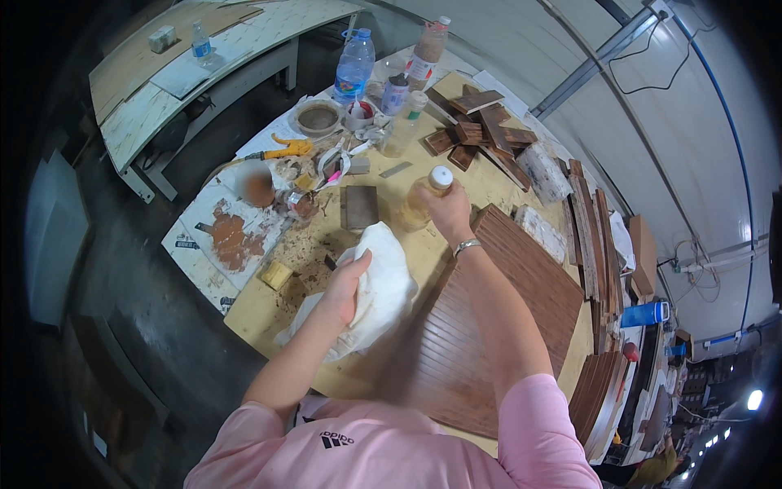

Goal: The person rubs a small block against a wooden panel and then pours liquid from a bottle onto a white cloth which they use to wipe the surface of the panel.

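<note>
My left hand (pixel 349 287) is closed on a bunched white cloth (pixel 387 281), which hangs down over the near left part of the yellowish board on the table. In my right hand (pixel 450 210) is a clear plastic bottle (pixel 414 213) with a white cap and pale amber liquid, held upright; whether its base touches the board I cannot tell. A ribbed brown wooden panel (pixel 481 326) lies under my right forearm. Between the cloth and the bottle, toward the far side, sits a dark rectangular block (pixel 359 208).
Brown wood offcuts (pixel 489 130) are piled at the far right. A large clear bottle (pixel 354 63), a bowl (pixel 318 118) and a yellow-handled tool (pixel 287 147) stand or lie at the back left. A yellow sponge-like block (pixel 277 275) is near the left edge. Long wood strips (pixel 590 236) line the right.
</note>
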A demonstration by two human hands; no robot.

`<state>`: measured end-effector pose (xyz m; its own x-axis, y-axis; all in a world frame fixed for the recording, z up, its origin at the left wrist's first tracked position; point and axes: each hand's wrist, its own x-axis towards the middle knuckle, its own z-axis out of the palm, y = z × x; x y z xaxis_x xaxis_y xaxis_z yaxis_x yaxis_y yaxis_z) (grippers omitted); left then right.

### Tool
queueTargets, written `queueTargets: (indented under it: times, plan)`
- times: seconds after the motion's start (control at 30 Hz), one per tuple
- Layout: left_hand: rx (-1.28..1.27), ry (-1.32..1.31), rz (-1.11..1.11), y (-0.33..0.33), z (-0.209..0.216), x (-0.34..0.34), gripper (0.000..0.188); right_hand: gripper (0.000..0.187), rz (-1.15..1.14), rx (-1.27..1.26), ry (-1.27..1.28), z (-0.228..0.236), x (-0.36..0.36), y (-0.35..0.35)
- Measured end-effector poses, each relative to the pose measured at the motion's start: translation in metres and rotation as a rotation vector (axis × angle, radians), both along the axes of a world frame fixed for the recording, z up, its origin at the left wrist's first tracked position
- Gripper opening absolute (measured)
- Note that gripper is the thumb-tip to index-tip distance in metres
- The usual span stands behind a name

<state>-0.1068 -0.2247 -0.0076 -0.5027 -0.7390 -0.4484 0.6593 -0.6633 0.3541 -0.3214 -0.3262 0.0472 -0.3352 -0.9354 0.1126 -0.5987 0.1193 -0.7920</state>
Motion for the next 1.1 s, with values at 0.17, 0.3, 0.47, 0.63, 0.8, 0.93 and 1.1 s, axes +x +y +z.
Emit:
queueTargets:
  times: [0.17,0.3,0.47,0.63,0.8,0.93,1.1]
  plan:
    - [-0.019,0.006,-0.001,-0.006,-0.003,-0.008,0.032,0.037,0.274,-0.249,0.148,-0.004,0.011,0.020]
    - [0.003,0.021,0.041,-0.009,-0.015,-0.003,0.031,0.033,0.519,-0.365,0.583,0.017,0.034,0.037]
    - [0.029,0.122,0.028,-0.011,-0.013,0.001,0.032,0.018,0.666,-0.227,0.977,0.025,0.041,0.049]
    - [0.047,0.121,0.017,-0.012,-0.012,0.000,0.034,0.015,0.720,-0.109,1.235,0.015,0.031,0.053]
    - [0.044,0.118,0.013,-0.011,-0.018,-0.001,0.035,0.016,0.735,-0.053,1.377,0.017,0.034,0.055]
    - [0.032,0.135,0.003,-0.009,-0.010,-0.001,0.036,0.016,0.727,0.052,1.345,0.021,0.034,0.052]
    - [-0.016,0.065,0.008,-0.008,-0.004,0.007,0.036,0.022,0.751,0.112,1.279,0.023,0.039,0.048]
